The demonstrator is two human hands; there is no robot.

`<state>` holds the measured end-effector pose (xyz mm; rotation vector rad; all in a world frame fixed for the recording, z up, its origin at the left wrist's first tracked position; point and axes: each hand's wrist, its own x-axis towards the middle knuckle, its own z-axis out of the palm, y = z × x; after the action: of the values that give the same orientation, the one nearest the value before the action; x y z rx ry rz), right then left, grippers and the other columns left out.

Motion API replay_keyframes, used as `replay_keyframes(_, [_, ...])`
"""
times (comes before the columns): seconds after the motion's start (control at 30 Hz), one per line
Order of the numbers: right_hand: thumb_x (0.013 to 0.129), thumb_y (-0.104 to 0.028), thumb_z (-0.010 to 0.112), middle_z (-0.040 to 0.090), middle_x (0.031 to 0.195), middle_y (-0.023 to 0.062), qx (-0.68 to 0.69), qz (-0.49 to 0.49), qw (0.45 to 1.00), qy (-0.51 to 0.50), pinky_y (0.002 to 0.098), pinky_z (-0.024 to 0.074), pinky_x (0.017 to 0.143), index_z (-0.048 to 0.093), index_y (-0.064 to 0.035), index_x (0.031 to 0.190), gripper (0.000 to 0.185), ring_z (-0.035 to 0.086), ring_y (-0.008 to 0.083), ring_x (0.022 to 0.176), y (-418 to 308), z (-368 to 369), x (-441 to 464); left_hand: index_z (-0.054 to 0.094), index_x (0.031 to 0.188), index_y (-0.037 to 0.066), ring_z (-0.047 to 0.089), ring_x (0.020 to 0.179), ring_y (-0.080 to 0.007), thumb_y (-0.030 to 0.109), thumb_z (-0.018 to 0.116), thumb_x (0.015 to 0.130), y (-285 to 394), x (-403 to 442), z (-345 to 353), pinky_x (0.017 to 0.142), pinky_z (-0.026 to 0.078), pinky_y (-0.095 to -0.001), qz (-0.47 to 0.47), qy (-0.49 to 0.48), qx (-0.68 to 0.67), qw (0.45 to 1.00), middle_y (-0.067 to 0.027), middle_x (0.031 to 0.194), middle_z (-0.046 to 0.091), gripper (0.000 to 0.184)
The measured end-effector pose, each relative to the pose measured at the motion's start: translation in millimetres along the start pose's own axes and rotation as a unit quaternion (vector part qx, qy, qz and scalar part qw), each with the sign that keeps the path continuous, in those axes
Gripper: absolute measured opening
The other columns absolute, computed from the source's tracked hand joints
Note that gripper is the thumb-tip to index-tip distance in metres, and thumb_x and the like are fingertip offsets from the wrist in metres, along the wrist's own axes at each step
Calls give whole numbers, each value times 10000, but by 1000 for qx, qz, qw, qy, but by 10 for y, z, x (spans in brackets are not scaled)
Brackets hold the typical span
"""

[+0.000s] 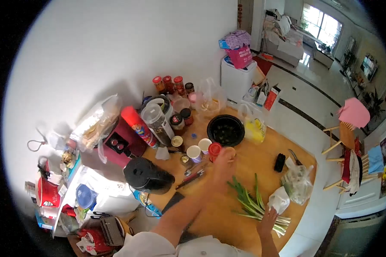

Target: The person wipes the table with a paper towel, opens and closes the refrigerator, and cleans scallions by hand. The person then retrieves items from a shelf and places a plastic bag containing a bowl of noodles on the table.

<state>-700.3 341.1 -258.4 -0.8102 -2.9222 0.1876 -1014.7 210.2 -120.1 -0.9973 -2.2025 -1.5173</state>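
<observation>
My left hand [224,161] is stretched far across the wooden table, touching or right beside a red-lidded jar [214,148]. Its fingers blend with a small tan round shape there, so I cannot make out their grip. My right hand [268,219] lies with fingers apart over the white ends of a bunch of green onions [252,201]. A crumpled white plastic bag [279,200] sits just beyond those fingers. Past my left hand stands a black bowl [226,130] with dark green bits inside. Two paper cups [194,153] are left of the jar.
A knife [294,156], a black object [279,162] and a clear bag of greens [297,184] lie at the right. Jars, a clear canister [156,122], a red spray can [138,125] and a black appliance [148,175] crowd the left. A yellow bag [255,129] borders the bowl.
</observation>
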Motion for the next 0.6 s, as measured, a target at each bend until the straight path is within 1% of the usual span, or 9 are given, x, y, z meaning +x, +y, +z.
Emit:
replay_keyframes(0.1, [655,-192,719,384,1291,254,61,-31,996,-52,505,355,963,411,-5,1292,731,390,430,1175,-263,-6,-92,592,1072,47,556,787,-248,-29,619,748,-451,722,75,737,459,-316,-30,67,-90,993,-122,936,549,334])
replay_keyframes(0.23, [676,-277,712,385,1322,266,95,6,956,-279,488,448,860,440,-24,1268,698,457,418,1130,-402,246,-262,575,1031,12,560,821,-231,71,631,798,-1255,1525,81,754,457,-335,-87,175,-28,980,-114,928,576,247])
replay_keyframes(0.27, [675,-307,723,383,1326,263,58,-7,961,-269,482,458,856,429,-35,1272,719,464,413,1126,-322,465,-431,565,1042,12,558,859,-249,120,638,800,-1400,1701,20,775,453,-351,-90,188,0,978,-125,944,579,276])
replay_keyframes(0.33, [671,-351,737,387,1318,256,116,79,949,-284,481,456,871,403,-37,1277,761,468,410,1125,-445,324,-425,546,1066,11,554,935,-283,219,654,804,-1651,2021,-23,818,445,-383,-100,192,70,974,-149,976,584,351])
replay_keyframes(0.37, [668,-373,744,389,1315,252,145,122,938,-290,481,456,879,389,-38,1280,783,470,408,1124,-521,262,-422,541,1110,12,550,975,-297,261,663,792,-1747,2171,-24,837,440,-393,-117,177,147,966,-155,1000,588,422])
replay_keyframes(0.43, [644,-381,770,370,1320,256,130,126,938,-296,484,457,883,353,-28,1292,848,472,417,1118,-538,368,-421,531,1170,22,549,993,-318,302,679,762,-2054,2370,107,856,437,-396,-180,144,136,963,-162,1021,591,517])
replay_keyframes(0.5, [620,-372,793,348,1328,262,111,110,940,-302,487,458,882,333,-19,1295,890,472,428,1109,-535,395,-405,533,1206,34,563,956,-301,299,683,768,-2363,2641,188,844,450,-378,-220,-23,214,951,-146,1004,599,534])
replay_keyframes(0.53, [609,-360,803,335,1334,266,100,92,942,-306,487,459,880,330,-15,1292,900,472,435,1103,-540,375,-360,540,1212,41,577,909,-273,276,679,788,-2541,2833,200,822,464,-359,-220,-171,290,916,-127,976,606,504])
replay_keyframes(0.6, [591,-337,820,315,1343,272,92,100,942,-308,488,462,874,329,-13,1287,911,473,445,1092,-519,424,-366,553,1193,41,592,828,-236,259,676,809,-3007,3075,295,781,484,-337,-266,-220,130,930,-113,945,611,458])
